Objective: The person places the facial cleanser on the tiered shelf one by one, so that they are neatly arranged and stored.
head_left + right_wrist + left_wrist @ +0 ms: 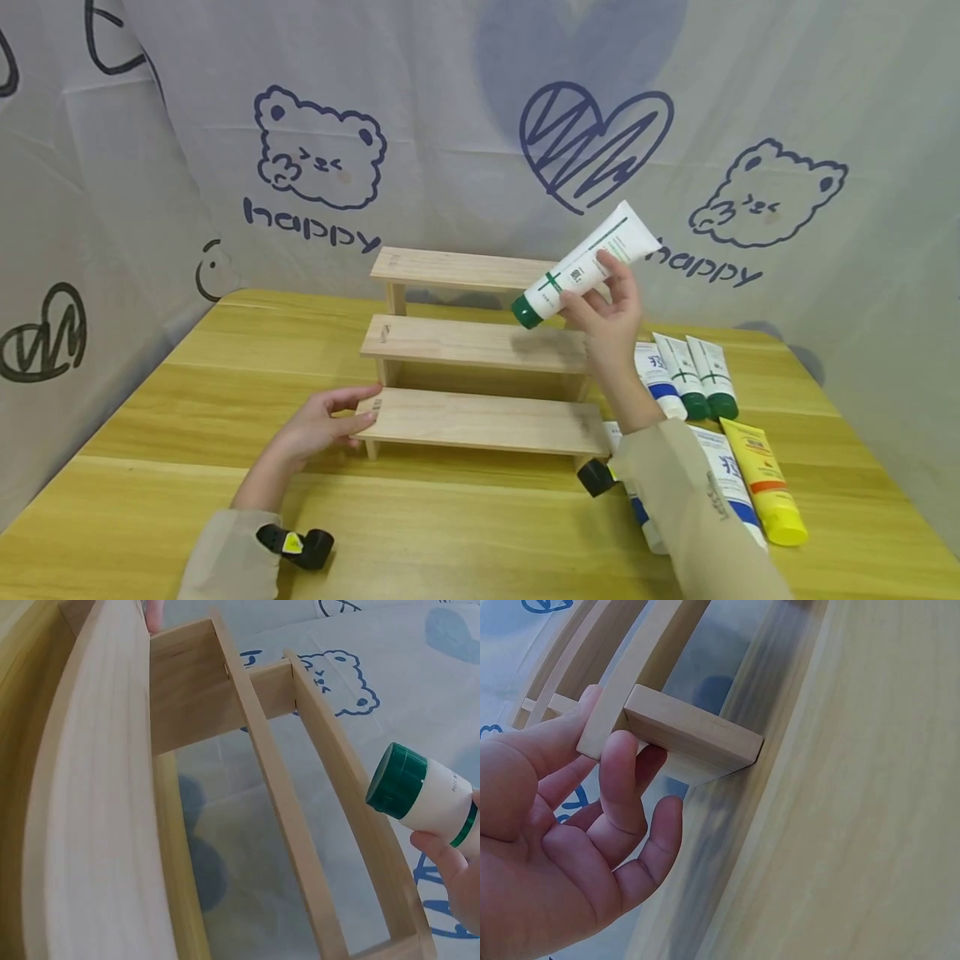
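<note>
A three-step wooden shelf (480, 418) stands on the table. The left hand (322, 427) pinches the left end of its lowest board, thumb on top and fingers around the edge, as the left wrist view (592, 825) also shows. Above the middle and top steps, the right hand (611, 312) holds a white tube (588, 265) with a green cap, tilted cap-down to the left. In the right wrist view the tube's green cap (397, 780) hangs apart from the shelf boards.
Right of the shelf lie more tubes: two white ones with green caps (712, 379), several white and blue ones (660, 383) and a yellow tube (765, 483). The right forearm partly covers some. A printed cloth (450, 150) hangs behind the wooden table (450, 533).
</note>
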Demonstrator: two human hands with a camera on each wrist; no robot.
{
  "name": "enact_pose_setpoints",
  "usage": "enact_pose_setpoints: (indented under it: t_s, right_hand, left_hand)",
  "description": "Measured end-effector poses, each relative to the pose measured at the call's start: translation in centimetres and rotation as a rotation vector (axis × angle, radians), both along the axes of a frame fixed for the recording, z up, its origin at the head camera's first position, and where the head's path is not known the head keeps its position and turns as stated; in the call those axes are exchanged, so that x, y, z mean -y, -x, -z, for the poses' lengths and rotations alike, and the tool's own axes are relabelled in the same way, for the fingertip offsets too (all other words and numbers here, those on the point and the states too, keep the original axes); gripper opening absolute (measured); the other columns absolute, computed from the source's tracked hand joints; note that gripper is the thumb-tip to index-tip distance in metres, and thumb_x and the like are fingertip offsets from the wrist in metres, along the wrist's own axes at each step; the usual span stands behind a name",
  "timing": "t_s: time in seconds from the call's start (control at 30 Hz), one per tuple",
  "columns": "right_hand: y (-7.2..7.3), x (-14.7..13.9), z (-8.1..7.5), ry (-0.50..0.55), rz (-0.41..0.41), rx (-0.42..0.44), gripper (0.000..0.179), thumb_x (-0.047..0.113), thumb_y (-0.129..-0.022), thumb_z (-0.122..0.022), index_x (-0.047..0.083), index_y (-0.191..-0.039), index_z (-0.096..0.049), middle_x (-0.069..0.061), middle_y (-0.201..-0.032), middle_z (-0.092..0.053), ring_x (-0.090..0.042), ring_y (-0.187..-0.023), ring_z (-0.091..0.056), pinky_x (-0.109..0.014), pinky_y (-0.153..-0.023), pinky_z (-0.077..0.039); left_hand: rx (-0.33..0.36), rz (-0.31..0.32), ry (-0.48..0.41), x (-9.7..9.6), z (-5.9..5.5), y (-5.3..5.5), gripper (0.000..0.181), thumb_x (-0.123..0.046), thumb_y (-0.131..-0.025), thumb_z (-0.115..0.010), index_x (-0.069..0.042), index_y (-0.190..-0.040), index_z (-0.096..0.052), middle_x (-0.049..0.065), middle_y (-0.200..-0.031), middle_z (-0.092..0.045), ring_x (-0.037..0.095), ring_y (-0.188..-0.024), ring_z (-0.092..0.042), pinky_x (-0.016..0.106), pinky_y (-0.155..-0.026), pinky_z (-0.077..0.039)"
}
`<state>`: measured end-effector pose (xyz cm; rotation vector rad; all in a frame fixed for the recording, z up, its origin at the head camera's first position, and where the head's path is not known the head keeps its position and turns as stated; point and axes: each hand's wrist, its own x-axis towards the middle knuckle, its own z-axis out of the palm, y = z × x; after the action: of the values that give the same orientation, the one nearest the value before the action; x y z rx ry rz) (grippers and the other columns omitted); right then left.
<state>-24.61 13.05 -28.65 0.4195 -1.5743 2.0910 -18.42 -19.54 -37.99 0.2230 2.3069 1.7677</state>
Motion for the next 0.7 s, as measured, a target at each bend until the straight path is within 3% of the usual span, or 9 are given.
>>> enact_pose_setpoints:
  t_s: [0.17,0.37,0.53,0.7]
  right_hand:
    - [1.1,1.3,-0.5,0.031,-0.032,-0.09,0.054,-0.019,-0.076,-0.054,0.007,-0.123,-0.045,-0.013,-0.118,-0.044,-0.03,-0.1,-0.054,-0.036,-0.072,-0.051]
    - [2.1,2.9,-1.2,0.025,0.007,-0.184,0.049,-0.016,-0.076,-0.056,0.004,-0.119,-0.048,-0.014,-0.118,-0.044,-0.03,-0.1,-0.053,-0.035,-0.073,-0.051]
    - [2.5,3.9,-1.7,0.028,0.008,-0.197,0.047,-0.017,-0.076,-0.055,0.002,-0.119,-0.047,-0.012,-0.122,-0.042,-0.029,-0.102,-0.052,-0.037,-0.079,-0.048]
    - [3.0,4.6,-2.1,-0.019,0.023,-0.191,0.047,-0.019,-0.075,-0.056,0.0,-0.117,-0.048,-0.01,-0.121,-0.045,-0.027,-0.101,-0.053,-0.035,-0.078,-0.049]
  left_hand:
    - [0.006,0.0,-0.008,0.0,0.0,0.1,0.051,-0.017,-0.085,-0.062,0.002,-0.129,-0.045,0.024,-0.129,-0.038,0.02,-0.085,-0.052,0.029,-0.064,-0.051]
    - [0.012,0.003,-0.018,-0.1,0.1,0.1,0.052,-0.017,-0.085,-0.062,0.003,-0.13,-0.044,0.025,-0.128,-0.038,0.02,-0.083,-0.053,0.03,-0.064,-0.051]
    - [0.015,0.0,-0.02,0.0,0.1,0.1,0.052,-0.017,-0.085,-0.062,0.003,-0.13,-0.043,0.025,-0.128,-0.038,0.02,-0.085,-0.053,0.03,-0.065,-0.051]
    - [0.022,0.001,-0.026,0.0,0.1,0.0,0.052,-0.017,-0.086,-0.061,0.003,-0.13,-0.043,0.025,-0.128,-0.038,0.02,-0.084,-0.053,0.03,-0.065,-0.051]
